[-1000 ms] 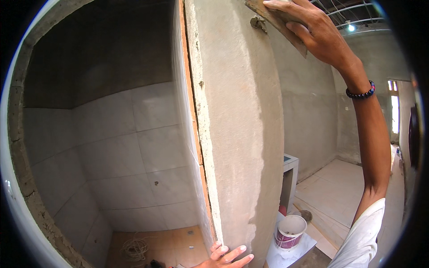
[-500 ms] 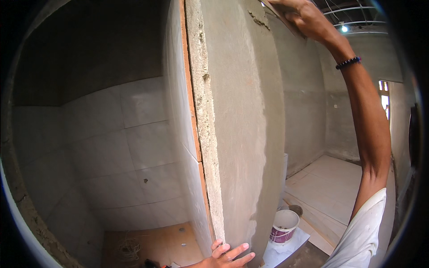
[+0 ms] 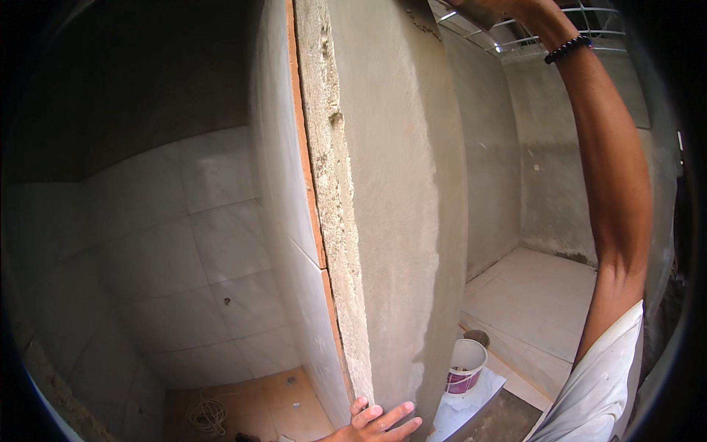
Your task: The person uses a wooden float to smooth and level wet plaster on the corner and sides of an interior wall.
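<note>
A grey plastered wall [image 3: 390, 191] stands upright before me, with a damp, darker band down its right side. Its rough pale end edge [image 3: 339, 199] faces me, beside white marbled tiles [image 3: 291, 243] with orange-brown backs. Low on that edge, my left hand [image 3: 379, 423] rests with fingers spread on the plaster. Up high, my right hand [image 3: 515, 6] is partly cut off by the top of the picture. It grips a thin, flat, plate-like tool [image 3: 475, 13] near the wall's upper right; the tool's full shape is out of view. A dark beaded bracelet circles my right wrist.
To the right, a white and purple bucket [image 3: 465, 367] stands on a pale sheet, with a dark round container [image 3: 477, 338] behind it. Light floor tiles [image 3: 537, 287] lie beyond. At left is a tiled room with coiled cord [image 3: 206, 416] on its brownish floor.
The view has shifted slightly. My right hand sits higher in the picture, now cut off more by the top edge. My left hand stays on the wall edge.
</note>
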Available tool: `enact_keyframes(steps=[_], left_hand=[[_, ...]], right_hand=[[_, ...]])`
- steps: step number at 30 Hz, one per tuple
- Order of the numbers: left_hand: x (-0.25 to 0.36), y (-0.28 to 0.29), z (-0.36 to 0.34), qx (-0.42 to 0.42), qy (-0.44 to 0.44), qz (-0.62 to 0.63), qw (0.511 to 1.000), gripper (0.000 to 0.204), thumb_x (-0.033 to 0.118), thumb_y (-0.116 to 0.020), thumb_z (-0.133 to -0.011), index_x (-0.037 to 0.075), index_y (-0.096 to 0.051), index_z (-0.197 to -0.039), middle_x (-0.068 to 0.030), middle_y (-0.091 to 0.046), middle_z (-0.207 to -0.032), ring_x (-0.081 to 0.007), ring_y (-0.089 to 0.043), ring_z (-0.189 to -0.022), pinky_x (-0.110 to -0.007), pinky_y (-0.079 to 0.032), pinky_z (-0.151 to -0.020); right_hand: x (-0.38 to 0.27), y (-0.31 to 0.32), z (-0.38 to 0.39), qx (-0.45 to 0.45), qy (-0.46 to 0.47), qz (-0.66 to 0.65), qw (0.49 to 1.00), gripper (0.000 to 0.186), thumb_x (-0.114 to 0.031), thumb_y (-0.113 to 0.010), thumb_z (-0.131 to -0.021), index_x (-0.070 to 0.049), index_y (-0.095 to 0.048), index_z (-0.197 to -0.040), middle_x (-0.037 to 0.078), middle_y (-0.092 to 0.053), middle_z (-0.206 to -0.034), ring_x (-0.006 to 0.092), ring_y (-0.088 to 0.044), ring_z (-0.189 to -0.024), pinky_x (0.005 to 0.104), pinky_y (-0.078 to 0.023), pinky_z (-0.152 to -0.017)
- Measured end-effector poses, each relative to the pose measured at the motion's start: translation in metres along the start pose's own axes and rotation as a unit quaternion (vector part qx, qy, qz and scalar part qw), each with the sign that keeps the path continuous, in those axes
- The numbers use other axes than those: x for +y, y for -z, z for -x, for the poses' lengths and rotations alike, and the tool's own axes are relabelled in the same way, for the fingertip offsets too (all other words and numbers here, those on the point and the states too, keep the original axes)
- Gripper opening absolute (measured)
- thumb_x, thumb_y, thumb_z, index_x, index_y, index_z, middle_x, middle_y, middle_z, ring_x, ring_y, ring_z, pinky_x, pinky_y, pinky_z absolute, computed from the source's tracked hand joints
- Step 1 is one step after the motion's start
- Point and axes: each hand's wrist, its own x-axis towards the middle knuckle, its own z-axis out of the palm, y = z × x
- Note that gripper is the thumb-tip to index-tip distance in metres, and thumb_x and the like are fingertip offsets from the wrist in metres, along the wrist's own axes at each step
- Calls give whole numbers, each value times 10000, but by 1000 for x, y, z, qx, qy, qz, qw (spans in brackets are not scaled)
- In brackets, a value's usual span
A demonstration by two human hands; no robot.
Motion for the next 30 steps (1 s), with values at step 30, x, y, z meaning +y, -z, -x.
enact_keyframes(steps=[30], left_hand=[[-4,-3,-3,34,-8,21,999,359,336,-493,-955,229,-719,-1212,-38,-637,-1348,-318,-273,-1416,-519,-169,-1161]], right_hand=[[57,5,-51,59,157,-228,959,627,90,-595,-790,-51,-567,-1400,102,-614,-1366,204,-586,-1217,332,-531,-979]])
